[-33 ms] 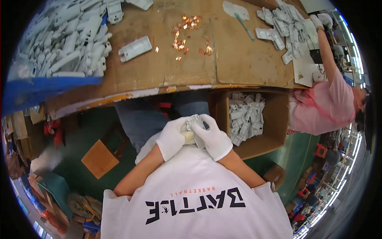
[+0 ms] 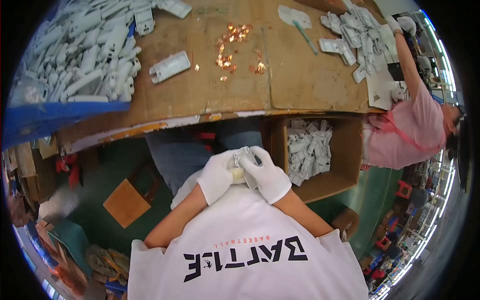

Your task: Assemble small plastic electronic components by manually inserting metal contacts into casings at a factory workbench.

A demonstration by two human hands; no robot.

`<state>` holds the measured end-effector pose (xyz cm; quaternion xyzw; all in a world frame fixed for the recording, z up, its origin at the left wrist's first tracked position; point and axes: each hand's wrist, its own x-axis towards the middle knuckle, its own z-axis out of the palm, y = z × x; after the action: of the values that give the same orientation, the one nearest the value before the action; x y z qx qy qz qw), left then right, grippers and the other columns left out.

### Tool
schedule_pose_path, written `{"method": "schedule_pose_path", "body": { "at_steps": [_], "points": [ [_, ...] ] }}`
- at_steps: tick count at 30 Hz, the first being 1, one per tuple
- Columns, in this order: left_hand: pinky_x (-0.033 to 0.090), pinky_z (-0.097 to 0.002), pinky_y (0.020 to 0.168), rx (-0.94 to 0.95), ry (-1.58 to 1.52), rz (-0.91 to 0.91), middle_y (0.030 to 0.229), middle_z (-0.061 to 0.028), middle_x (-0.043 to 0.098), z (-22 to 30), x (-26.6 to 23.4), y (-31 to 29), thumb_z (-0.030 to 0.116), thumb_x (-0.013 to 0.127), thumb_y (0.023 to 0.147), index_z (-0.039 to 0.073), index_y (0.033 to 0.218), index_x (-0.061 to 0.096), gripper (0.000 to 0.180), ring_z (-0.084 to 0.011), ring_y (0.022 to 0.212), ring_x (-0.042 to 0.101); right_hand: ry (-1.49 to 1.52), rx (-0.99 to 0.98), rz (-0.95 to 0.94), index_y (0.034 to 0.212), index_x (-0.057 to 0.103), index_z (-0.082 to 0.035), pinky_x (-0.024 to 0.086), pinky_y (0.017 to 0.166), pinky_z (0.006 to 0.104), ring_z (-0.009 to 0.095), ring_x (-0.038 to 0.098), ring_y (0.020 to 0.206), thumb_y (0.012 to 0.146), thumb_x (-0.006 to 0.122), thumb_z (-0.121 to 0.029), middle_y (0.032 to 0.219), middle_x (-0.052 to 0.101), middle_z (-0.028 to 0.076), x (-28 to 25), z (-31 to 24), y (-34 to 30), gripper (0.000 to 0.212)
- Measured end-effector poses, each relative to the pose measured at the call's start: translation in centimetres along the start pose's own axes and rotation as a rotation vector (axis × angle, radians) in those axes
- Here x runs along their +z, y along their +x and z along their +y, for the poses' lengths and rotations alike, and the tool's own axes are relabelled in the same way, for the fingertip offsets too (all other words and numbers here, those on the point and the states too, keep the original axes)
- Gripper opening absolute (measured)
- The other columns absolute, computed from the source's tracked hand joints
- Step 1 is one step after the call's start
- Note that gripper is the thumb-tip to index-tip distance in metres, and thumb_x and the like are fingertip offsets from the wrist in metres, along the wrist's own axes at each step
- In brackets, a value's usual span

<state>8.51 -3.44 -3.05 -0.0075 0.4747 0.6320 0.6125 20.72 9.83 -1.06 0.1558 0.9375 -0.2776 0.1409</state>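
Observation:
Both my hands wear white gloves and meet close to my chest, below the table edge. My left hand [image 2: 216, 176] and my right hand [image 2: 267, 175] together grip a small grey-white plastic part [image 2: 242, 156] that sticks up between the fingers. Much of the part is hidden by the gloves. On the brown table [image 2: 300, 85] ahead lie a single white plastic housing [image 2: 170, 66] and a scatter of small copper pieces [image 2: 231, 44].
A big heap of white plastic housings [image 2: 85, 50] sits at the table's left by a blue bin edge [image 2: 55, 120]. An open cardboard box [image 2: 345, 150] holding white parts stands at my right. A person in pink [image 2: 410, 130] reaches to another pile [image 2: 355, 35] at far right.

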Motion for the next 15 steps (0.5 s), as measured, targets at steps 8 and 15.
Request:
{"method": "schedule_pose_path", "body": {
  "at_steps": [8, 15],
  "points": [
    [0.052, -0.0305, 0.091, 0.140, 0.269, 0.044, 0.117, -0.0092, 0.063, 2.7, 1.4, 1.4, -0.011, 0.054, 0.085, -0.003, 0.127, 0.056, 0.042, -0.0172, 0.106, 0.062, -0.027, -0.186, 0.289, 0.118, 0.059, -0.023, 0.057, 0.056, 0.0369, 0.030, 0.066, 0.061, 0.083, 0.062, -0.013, 0.130, 0.050, 0.012, -0.9, 1.6, 2.2, 0.037],
    [0.049, -0.0312, 0.097, 0.397, 0.238, 0.089, 0.125, -0.0143, 0.060, 8.9, 4.5, 1.7, -0.009, 0.056, 0.087, -0.004, 0.134, 0.048, 0.048, -0.0201, 0.119, 0.058, -0.039, -0.381, 0.640, 0.112, 0.063, -0.012, 0.055, 0.056, 0.0270, 0.020, 0.067, 0.064, 0.074, 0.065, -0.005, 0.134, 0.055, 0.011, -7.1, 1.8, 6.2, 0.038]
  ]
}}
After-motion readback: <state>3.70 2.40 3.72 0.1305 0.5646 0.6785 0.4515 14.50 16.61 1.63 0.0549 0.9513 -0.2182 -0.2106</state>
